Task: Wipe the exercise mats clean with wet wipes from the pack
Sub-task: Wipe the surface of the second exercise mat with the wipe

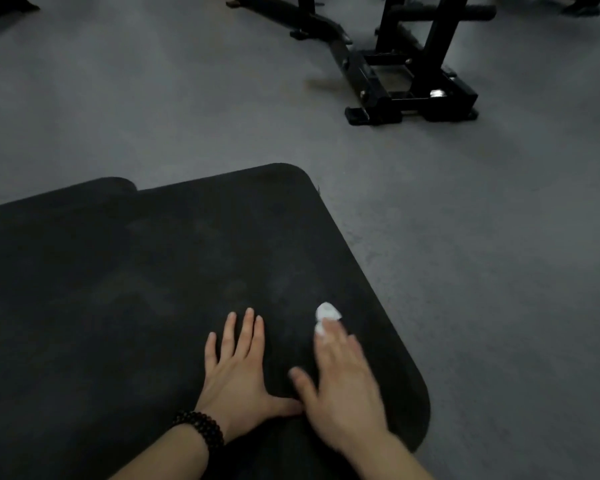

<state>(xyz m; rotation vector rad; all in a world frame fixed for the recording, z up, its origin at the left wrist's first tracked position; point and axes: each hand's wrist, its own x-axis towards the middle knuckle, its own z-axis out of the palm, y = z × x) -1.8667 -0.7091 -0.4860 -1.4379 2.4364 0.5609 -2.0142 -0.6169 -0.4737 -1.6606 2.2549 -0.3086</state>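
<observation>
**On the mat, both hands down, a wipe under the right fingers**

Down on the grey floor (465,271) lies a black exercise mat (136,306) with rounded corners; the edge of a second dark mat (118,184) peeks out from under its far side. The left hand (238,372) rests flat on the mat, fingers straight and slightly spread, thumb stretched out toward the other hand. A dark bead bracelet (200,429) circles that wrist. The right hand (343,386) is blurred; its fingers reach forward, laid over a small white wet wipe (327,311), which sits bunched on the mat near the right edge and shows past the fingertips. Whether the fingers press flat on the wipe or pinch it, I cannot tell through the blur. The left thumb tip touches the right hand near its thumb. Farther off on the floor stands the black metal base of a gym machine (413,81).
</observation>
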